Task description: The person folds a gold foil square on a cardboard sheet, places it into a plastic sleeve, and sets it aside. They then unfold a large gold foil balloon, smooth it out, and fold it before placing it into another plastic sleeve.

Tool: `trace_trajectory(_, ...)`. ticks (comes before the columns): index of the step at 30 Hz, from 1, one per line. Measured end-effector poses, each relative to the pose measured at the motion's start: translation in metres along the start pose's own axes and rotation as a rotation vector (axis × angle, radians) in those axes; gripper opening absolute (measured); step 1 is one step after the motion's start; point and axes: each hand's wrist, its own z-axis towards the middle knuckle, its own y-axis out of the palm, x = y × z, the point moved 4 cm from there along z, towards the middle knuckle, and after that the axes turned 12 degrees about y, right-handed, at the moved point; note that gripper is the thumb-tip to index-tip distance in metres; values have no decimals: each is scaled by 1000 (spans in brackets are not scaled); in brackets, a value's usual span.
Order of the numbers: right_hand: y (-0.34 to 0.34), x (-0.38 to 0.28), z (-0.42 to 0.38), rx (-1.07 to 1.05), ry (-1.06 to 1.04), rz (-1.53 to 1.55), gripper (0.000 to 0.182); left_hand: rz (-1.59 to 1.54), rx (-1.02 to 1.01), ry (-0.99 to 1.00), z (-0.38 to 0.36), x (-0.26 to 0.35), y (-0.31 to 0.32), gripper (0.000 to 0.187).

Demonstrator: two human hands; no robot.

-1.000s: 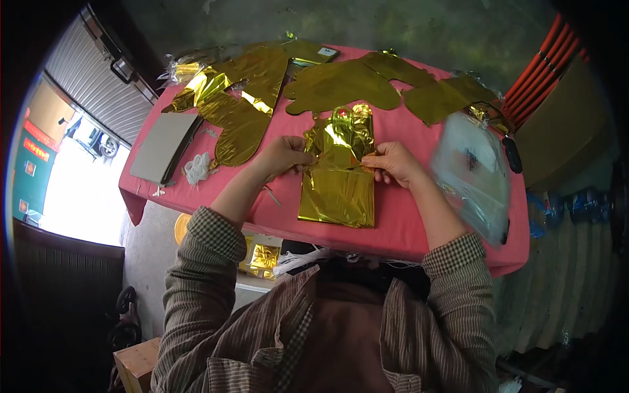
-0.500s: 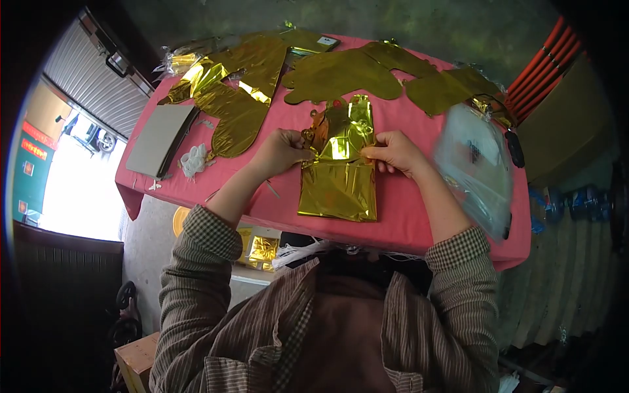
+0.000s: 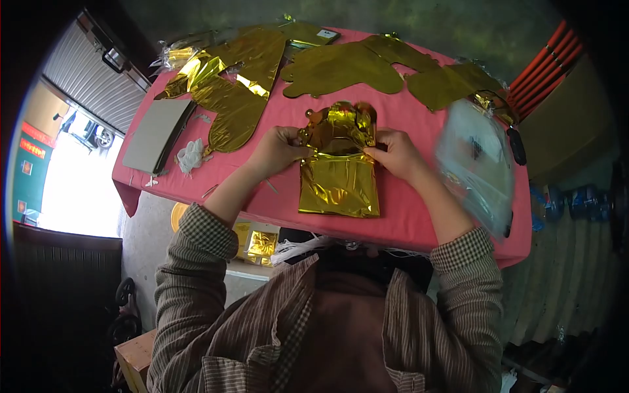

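A gold foil balloon (image 3: 339, 187), partly folded into a flat strip, lies near the front edge of the pink-covered table (image 3: 406, 223). My left hand (image 3: 283, 152) pinches its left edge at a crosswise fold, thumb on top. On the opposite edge, my right hand (image 3: 395, 154) grips the foil in the same way. Beyond the fold the upper part stands up, crumpled and shiny, while the part nearer me lies flat. Some fingertips of both hands are hidden behind the foil.
Flat gold foil balloons (image 3: 341, 71) spread across the far side. A grey board stack (image 3: 154, 137) and white string (image 3: 190, 157) lie at left. Clear plastic bags (image 3: 475, 164) and a black-handled object (image 3: 516, 145) lie at right. Below the table are gold packets (image 3: 262, 245).
The foil's upper part has bent over toward me and looks shorter and more rounded. Both hands keep their hold at the fold, almost in place.
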Motion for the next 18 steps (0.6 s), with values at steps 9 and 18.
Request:
trace_trajectory(9,3,-29,-31,162,-552,-646,9,117,80,287,-12,-1,4,6)
trace_trajectory(18,12,-38,-35,104,-811,-949,8,861,-22,865,-34,50,7,36)
